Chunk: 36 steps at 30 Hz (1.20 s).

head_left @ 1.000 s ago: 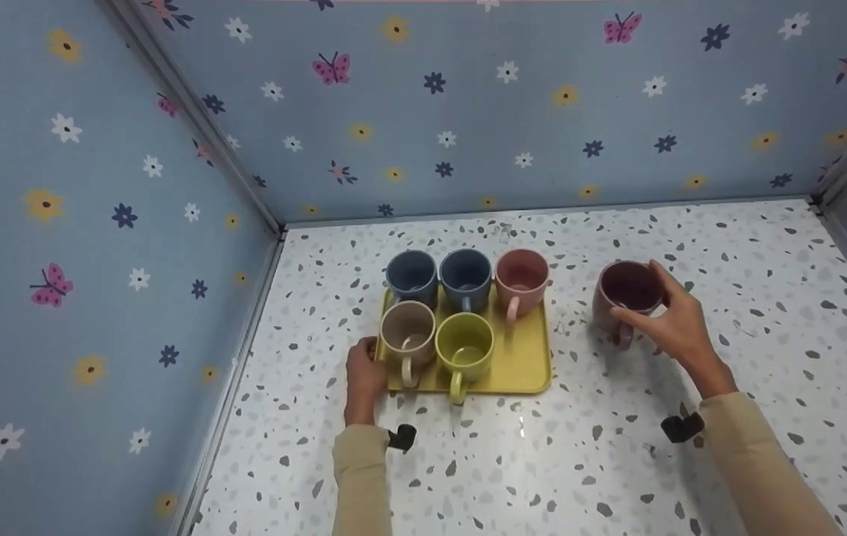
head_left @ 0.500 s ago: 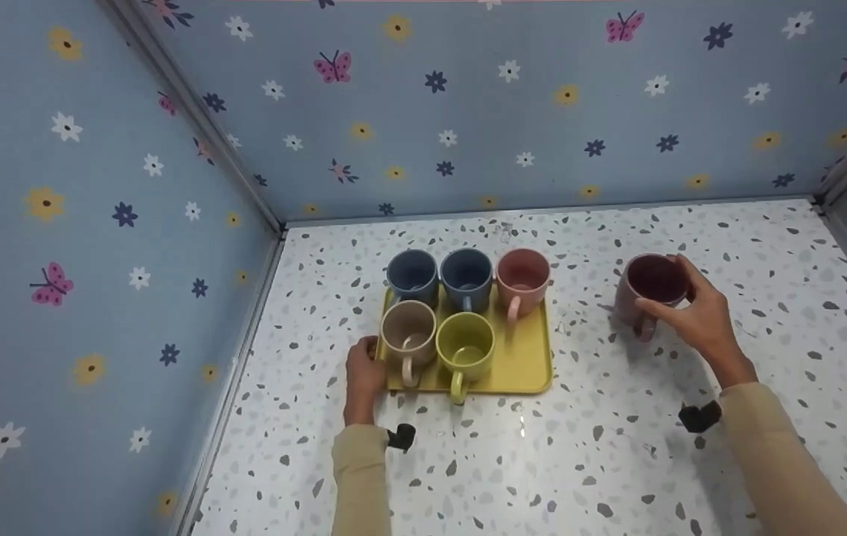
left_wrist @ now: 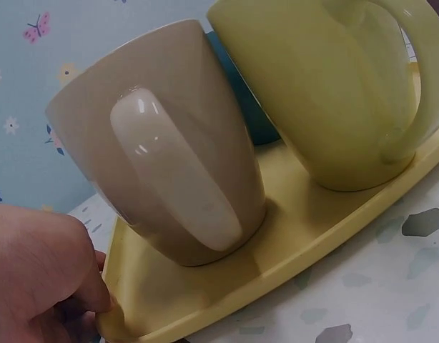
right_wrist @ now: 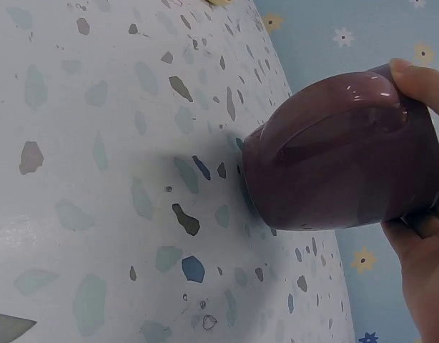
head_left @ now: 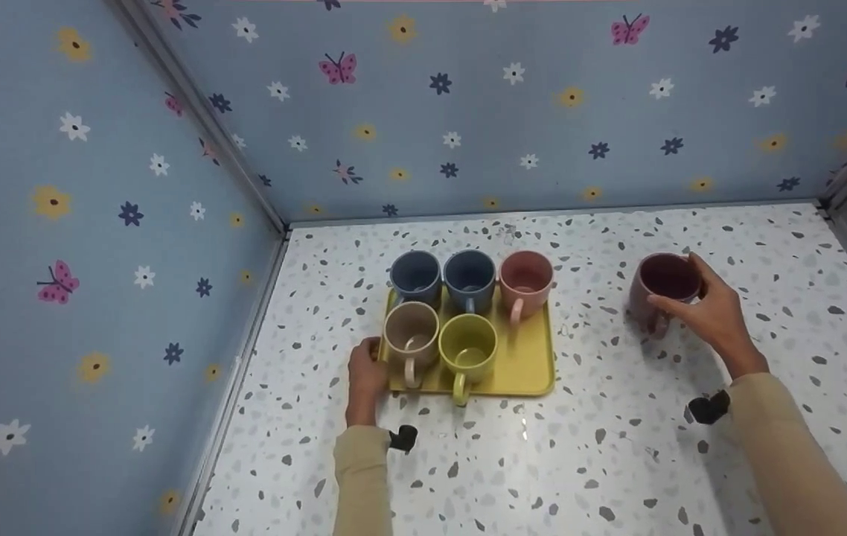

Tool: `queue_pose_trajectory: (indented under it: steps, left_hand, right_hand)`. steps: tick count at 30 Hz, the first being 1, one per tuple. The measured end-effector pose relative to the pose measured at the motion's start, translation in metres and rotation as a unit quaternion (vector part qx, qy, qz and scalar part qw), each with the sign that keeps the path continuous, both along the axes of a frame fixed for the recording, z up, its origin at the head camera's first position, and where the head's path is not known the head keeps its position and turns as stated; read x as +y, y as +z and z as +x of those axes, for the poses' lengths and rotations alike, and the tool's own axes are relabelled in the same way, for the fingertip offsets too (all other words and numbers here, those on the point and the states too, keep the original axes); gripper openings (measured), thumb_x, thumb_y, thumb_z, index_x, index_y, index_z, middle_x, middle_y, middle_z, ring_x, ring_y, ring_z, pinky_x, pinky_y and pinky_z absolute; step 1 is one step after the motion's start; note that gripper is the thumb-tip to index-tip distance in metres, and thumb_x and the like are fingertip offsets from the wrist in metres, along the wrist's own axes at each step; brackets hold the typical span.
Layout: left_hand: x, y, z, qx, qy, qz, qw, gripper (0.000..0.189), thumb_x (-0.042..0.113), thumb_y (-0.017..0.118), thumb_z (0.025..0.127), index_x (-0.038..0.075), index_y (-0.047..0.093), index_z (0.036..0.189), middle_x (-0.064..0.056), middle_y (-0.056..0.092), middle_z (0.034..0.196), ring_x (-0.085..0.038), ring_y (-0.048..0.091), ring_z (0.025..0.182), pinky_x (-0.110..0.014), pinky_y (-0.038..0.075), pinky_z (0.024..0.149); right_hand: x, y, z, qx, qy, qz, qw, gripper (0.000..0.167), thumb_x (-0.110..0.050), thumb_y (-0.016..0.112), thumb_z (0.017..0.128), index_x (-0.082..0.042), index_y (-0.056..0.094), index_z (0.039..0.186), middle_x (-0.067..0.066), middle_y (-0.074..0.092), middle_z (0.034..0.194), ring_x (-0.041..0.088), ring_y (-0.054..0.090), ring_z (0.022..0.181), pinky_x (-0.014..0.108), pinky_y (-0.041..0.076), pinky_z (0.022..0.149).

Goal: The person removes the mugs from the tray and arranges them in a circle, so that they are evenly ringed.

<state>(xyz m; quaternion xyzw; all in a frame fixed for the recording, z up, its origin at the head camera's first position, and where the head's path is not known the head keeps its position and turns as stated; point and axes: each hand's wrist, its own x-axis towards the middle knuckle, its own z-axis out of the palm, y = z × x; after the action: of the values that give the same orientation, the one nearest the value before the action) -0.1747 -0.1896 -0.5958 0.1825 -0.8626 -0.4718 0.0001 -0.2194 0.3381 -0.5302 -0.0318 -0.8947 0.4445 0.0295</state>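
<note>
My right hand [head_left: 721, 320] holds a dark purple mug [right_wrist: 341, 157] near its rim, thumb on one side and fingers on the other. The mug is right of the tray, its handle toward me; whether its base touches the table I cannot tell. At the yellow tray [head_left: 520, 372], my left hand [left_wrist: 48, 279] grips the left edge near the front corner, with some fingers hidden. On the tray stand a beige mug [left_wrist: 162, 143], a yellow-green mug [head_left: 468, 350], two blue mugs, one at the back left [head_left: 414, 275], and a pink mug [head_left: 526, 286].
A speckled white table [head_left: 542, 469] lies under everything. Blue walls with flowers and butterflies [head_left: 461, 112] rise behind it and on the left [head_left: 103, 298]. Part of another wall shows at the far right.
My right hand has carried the purple mug rightward, away from the tray. My left hand and the mugs on the tray have stayed in place.
</note>
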Motion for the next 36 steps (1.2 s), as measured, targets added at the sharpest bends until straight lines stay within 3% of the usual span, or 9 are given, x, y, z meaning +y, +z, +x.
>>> queue_pose_trajectory:
  steps: [7,17,25,36]
  left_hand:
    - [0.000,0.001,-0.001,-0.014,-0.002,-0.002,0.9999,0.046,-0.006,0.042,0.084,0.000,0.054,0.128,-0.020,0.057,0.123,-0.030,0.053,0.115,-0.042,0.042,0.101]
    - [0.000,0.001,-0.002,-0.020,0.000,-0.006,0.9998,0.045,-0.006,0.042,0.084,0.000,0.055,0.127,-0.020,0.057,0.122,-0.030,0.053,0.114,-0.042,0.041,0.101]
    - [0.000,0.001,-0.002,-0.023,-0.002,-0.008,0.9997,0.042,-0.004,0.042,0.087,0.001,0.055,0.127,-0.018,0.056,0.121,-0.028,0.053,0.112,-0.043,0.042,0.100]
    - [0.001,0.003,0.002,0.007,0.000,-0.014,0.9999,0.040,-0.004,0.044,0.086,-0.002,0.057,0.124,-0.020,0.059,0.117,-0.031,0.056,0.109,-0.044,0.043,0.097]
  right_hand:
    - [0.005,-0.001,-0.005,0.002,0.005,0.002,1.0000,0.106,-0.045,0.077,0.075,-0.011,0.014,0.154,0.021,0.024,0.155,0.044,0.029,0.138,0.060,0.029,0.107]
    - [0.015,-0.001,-0.009,-0.030,-0.016,-0.006,0.9994,0.112,-0.052,0.075,0.074,-0.014,0.007,0.154,0.017,0.014,0.159,0.042,0.022,0.142,0.059,0.022,0.111]
    - [0.020,-0.004,-0.010,-0.029,-0.016,-0.006,0.9994,0.112,-0.052,0.075,0.074,-0.012,0.008,0.154,0.018,0.015,0.158,0.043,0.022,0.141,0.059,0.023,0.111]
    - [0.025,0.000,-0.012,-0.045,0.005,0.017,0.9988,0.111,-0.052,0.073,0.076,-0.014,0.004,0.155,0.022,0.017,0.157,0.045,0.023,0.140,0.062,0.024,0.109]
